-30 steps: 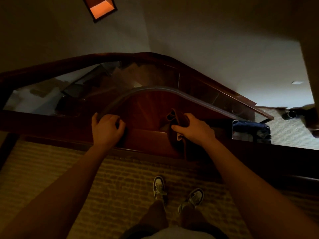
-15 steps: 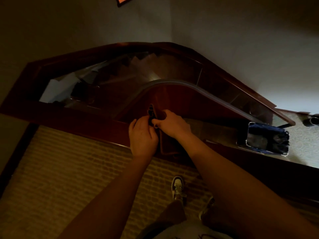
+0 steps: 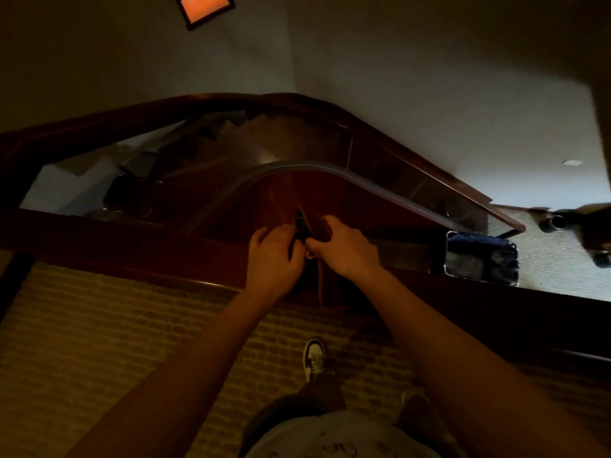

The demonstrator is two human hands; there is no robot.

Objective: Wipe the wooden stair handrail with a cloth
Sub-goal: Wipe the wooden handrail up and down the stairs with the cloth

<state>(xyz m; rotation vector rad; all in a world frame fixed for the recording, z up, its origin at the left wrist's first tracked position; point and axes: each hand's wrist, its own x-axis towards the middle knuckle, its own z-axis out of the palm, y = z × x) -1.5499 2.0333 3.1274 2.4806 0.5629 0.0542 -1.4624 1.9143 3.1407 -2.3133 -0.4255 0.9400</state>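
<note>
Both hands are meeting over the handrail (image 3: 211, 259). The right hand (image 3: 344, 249) is pinching a dark cloth (image 3: 312, 226); the left hand (image 3: 274, 259) is closing its fingers on the same bunch. The cloth is hanging just above the rail, its tail drooping. Probably regrouping the cloth before wiping. Next: fold it into a pad, press it on the wood, slide along.

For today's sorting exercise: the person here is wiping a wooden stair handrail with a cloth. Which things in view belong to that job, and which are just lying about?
Part of the job:
- cloth, gripped by both hands
- left hand
- right hand
- wooden handrail

Just lying about:
- dark bag beyond the rail
- orange wall light
- carpet
- shoe
</note>
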